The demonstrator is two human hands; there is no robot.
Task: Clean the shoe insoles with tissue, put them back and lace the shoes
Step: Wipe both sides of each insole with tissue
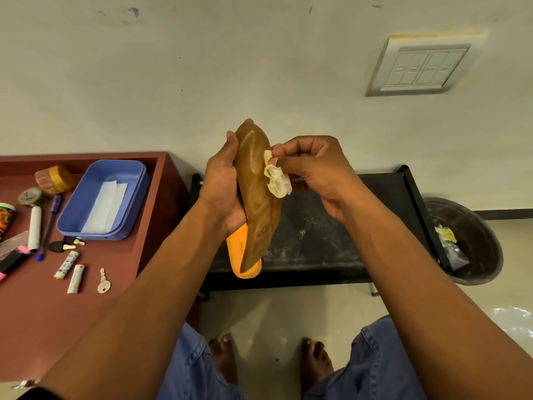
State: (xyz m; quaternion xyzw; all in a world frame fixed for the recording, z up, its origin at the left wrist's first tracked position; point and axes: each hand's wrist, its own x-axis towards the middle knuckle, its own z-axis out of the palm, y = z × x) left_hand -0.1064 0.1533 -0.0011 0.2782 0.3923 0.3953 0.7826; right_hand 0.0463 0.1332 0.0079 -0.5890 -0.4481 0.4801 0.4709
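The left hand (223,186) grips the brown insole (257,194) upright over the black bench (331,235), hiding part of its orange underside, while the right hand (320,174) pinches a crumpled tissue (277,180) against it. The blue tray (105,199) holds folded tissue sheets, and the dark bin (473,241), partly hidden by the bench, holds used wads.

matt brown insole (256,192), crumpled tissue (277,180)

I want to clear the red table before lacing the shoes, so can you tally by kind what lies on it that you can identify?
Tape rolls: 2
Blue tray with white tissue sheets: 1
Blue pen: 1
White tube: 1
Lighters: 2
Loose key: 1
Black-headed keys: 2
Printed cup: 1
Total: 11; the left-edge items are cut off and uncounted.
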